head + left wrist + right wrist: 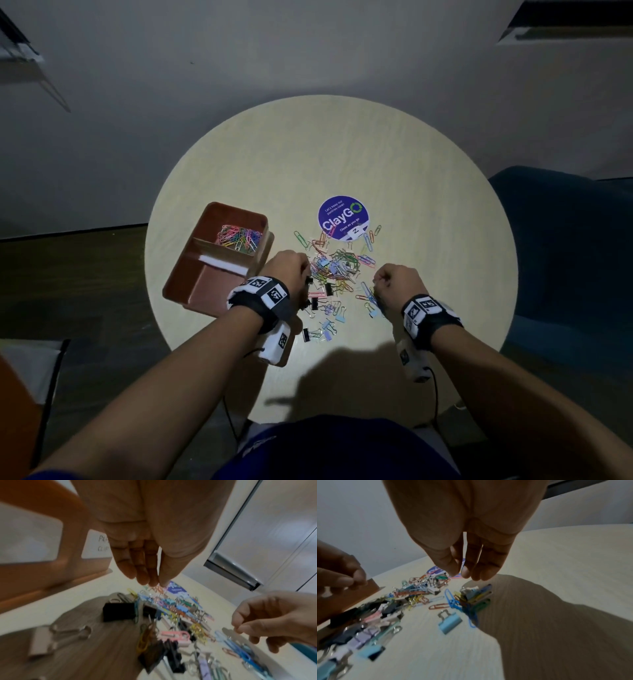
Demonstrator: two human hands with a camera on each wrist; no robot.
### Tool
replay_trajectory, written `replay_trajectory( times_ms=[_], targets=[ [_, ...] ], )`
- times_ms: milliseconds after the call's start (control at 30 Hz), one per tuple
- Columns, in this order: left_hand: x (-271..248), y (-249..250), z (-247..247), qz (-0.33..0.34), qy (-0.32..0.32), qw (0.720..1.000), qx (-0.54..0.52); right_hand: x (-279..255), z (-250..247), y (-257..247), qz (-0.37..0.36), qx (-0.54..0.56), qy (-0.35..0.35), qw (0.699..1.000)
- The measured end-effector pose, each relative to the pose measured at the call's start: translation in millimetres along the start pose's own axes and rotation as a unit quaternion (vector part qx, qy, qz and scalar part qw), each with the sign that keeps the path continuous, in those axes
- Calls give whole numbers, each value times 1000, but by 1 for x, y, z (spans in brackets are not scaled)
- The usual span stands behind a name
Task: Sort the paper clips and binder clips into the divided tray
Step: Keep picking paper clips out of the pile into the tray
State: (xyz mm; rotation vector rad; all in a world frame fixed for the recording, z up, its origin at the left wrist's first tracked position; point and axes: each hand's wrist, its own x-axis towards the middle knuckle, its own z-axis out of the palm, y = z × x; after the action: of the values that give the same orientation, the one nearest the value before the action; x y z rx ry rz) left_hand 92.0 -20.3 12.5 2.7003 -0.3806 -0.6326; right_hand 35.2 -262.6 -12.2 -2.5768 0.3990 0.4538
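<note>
Both hands seemingly over clips.

Tray label half hidden behind left hand

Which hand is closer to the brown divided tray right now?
Left. The left hand hovers right beside the tray, at its near right edge over the clip pile. The right hand is across the pile, well apart from the tray.
</note>
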Motion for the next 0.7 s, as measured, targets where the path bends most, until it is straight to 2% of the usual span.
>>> replay_trajectory(
  times_ms=[67,167,433,600,700],
  targets=[
    [7,1,10,9,-23,1000,20,-3,6,10,-9,-33,-32,999],
    [15,5,26,33,-16,998,45,-7,16,16,-36,-79,-71,994],
    [23,18,46,32,-41,994,91,-5,18,8,-89,-27,-52,994],
    [17,14,51,23,-56,996,64,4,19,-13,-161,7,-37,986],
    [12,9,50,-5,-28,1000,-2,7,29,-26,-224,-12,-63,972]
  ],
)
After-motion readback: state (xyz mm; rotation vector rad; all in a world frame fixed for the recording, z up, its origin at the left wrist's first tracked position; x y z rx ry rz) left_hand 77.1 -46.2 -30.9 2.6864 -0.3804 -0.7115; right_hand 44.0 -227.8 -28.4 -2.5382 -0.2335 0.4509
